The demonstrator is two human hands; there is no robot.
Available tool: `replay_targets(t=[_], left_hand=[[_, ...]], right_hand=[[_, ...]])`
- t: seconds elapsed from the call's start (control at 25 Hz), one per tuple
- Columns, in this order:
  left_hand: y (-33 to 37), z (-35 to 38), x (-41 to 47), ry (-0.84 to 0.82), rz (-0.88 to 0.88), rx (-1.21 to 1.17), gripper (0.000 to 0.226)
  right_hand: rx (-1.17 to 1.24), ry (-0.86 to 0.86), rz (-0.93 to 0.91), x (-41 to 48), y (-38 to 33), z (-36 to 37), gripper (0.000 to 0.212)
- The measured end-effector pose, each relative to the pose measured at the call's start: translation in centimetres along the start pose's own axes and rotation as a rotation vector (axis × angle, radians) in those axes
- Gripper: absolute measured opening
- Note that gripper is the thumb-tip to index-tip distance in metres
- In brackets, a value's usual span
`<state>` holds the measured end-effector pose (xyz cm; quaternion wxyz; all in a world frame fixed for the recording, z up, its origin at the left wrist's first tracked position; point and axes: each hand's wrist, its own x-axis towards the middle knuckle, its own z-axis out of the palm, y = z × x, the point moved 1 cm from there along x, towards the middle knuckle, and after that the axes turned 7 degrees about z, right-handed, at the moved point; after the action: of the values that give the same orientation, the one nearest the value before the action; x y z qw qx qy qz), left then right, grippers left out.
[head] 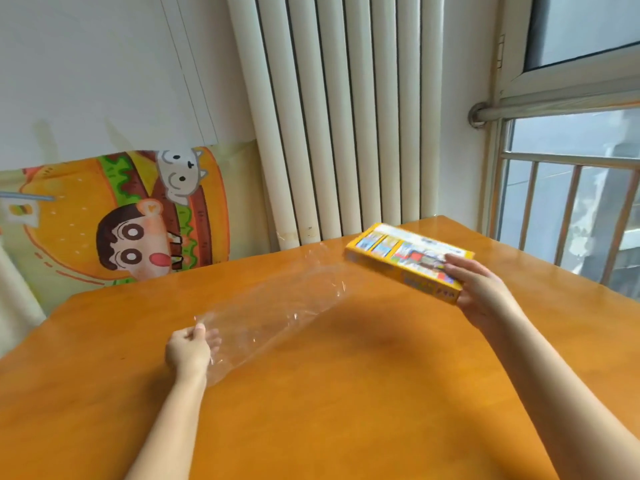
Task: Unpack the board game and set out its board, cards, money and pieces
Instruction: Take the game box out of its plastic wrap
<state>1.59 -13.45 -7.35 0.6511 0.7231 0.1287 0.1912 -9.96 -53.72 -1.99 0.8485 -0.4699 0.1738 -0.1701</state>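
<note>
Game box: the yellow game box (398, 252) is closed, near the far right corner of the counter (346, 393). I cannot tell if it lies flat or is a little raised.
Right hand: the right hand (481, 289) grips the near end of the box, fingers over the lid, probably to keep it steady.
Plastic wrap: the clear plastic wrap (270, 306) stretches from beside the box toward the left edge and seems free of the box.
Left hand: the left hand (190, 348) pinches the near end of the wrap, I judge to pull it aside.
Progress: board, cards, money and pieces are not out yet.
Around: a white radiator (339, 116) is behind the far edge, and a cartoon burger cloth (114, 216) is at the far left.
</note>
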Motion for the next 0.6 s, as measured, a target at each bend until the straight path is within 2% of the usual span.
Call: replay_targets(t=[0.04, 0.12, 0.24, 0.36, 0.48, 0.52, 0.6], left_hand=[[0.3, 0.6, 0.1, -0.037, 0.004, 0.076, 0.022], [1.3, 3.2, -0.5, -0.259, 0.026, 0.226, 0.017], [3.3, 8.4, -1.8, -0.551, 0.096, 0.378, 0.008], [4.7, 14.2, -3.0, -0.654, 0.283, 0.406, 0.009], [6.3, 19.3, -4.7, -0.622, 0.455, 0.308, 0.026], [7.0, 20.2, -5.4, -0.596, 0.430, 0.235, 0.027], [8.3, 21.1, -7.5, -0.639, 0.166, -0.038, 0.033]], right_hand=[[0.102, 0.032, -0.052, 0.2, -1.0, -0.6, 0.015], [0.256, 0.011, -0.119, 1.0, -2.4, -1.1, 0.014], [0.249, -0.027, -0.128, 1.9, -3.0, -1.3, 0.012], [0.176, -0.047, -0.110, 2.7, -2.1, -2.2, 0.011], [0.159, -0.036, -0.118, 3.0, -1.2, -3.4, 0.011], [0.149, -0.040, -0.116, 3.0, -1.0, -3.5, 0.011], [0.117, -0.083, -0.101, 2.8, -0.2, -2.9, 0.013]])
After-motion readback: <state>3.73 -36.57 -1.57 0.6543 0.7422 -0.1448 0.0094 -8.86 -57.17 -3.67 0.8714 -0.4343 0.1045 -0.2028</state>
